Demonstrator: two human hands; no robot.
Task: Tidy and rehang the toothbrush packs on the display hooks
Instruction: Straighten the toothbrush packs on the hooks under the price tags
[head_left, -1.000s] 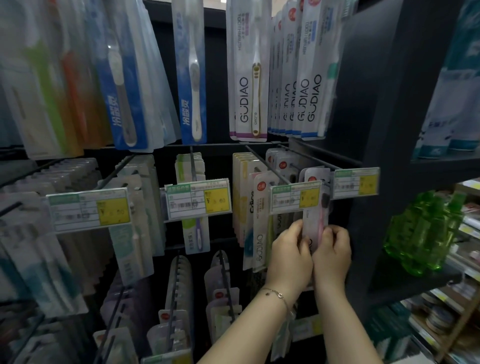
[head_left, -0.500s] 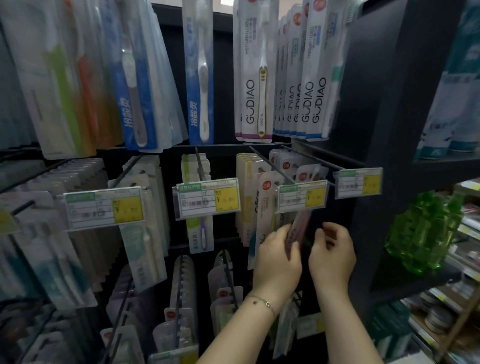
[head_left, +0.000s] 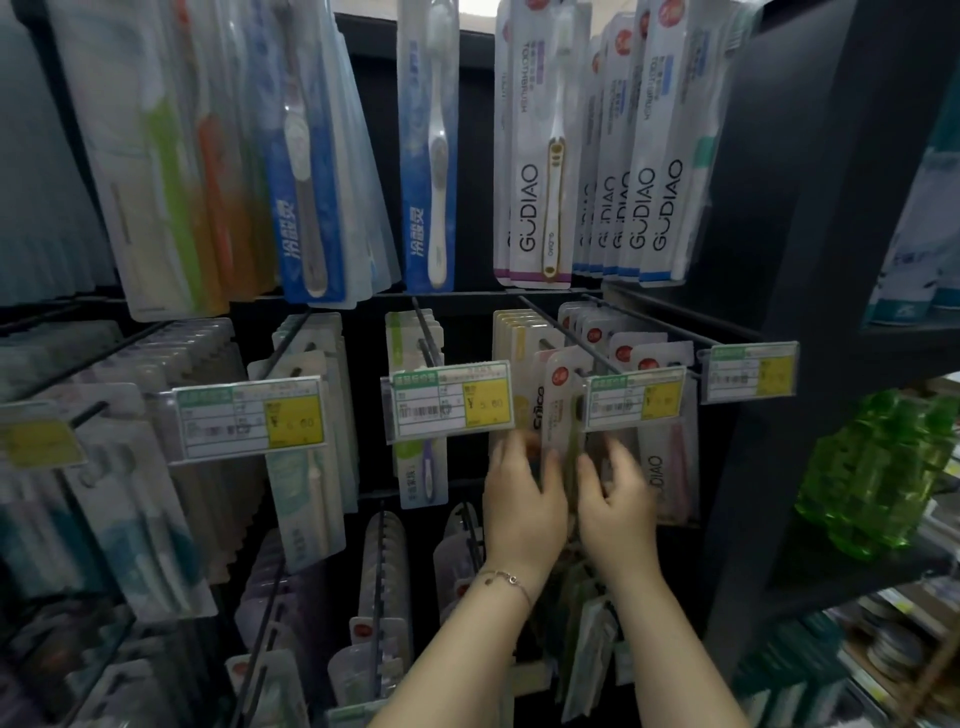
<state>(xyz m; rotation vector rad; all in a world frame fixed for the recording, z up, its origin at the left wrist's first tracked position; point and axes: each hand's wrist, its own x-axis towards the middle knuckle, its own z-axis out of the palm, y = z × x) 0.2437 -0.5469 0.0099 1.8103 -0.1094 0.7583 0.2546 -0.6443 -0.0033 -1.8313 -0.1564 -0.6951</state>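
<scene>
Toothbrush packs (head_left: 558, 410) hang on a middle-row hook (head_left: 571, 338) behind a price tag (head_left: 636, 397), with the front one tilted. They are probably light, stiff-carded and slippery, so best pinched by the card edges. The left hand (head_left: 524, 499) touches the front pack's left edge, but blur hides whether it pinches. The right hand (head_left: 615, 504) is spread beside it.

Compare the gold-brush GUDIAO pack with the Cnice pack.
The GUDIAO pack hangs in the top row; the Cnice pack hangs one row lower.
The GUDIAO pack hangs untouched; the Cnice pack sits between the left hand and right hand.
The GUDIAO pack has a purple bottom strip; the Cnice pack has a red round sticker on top.
Both are white with vertical lettering.
</scene>
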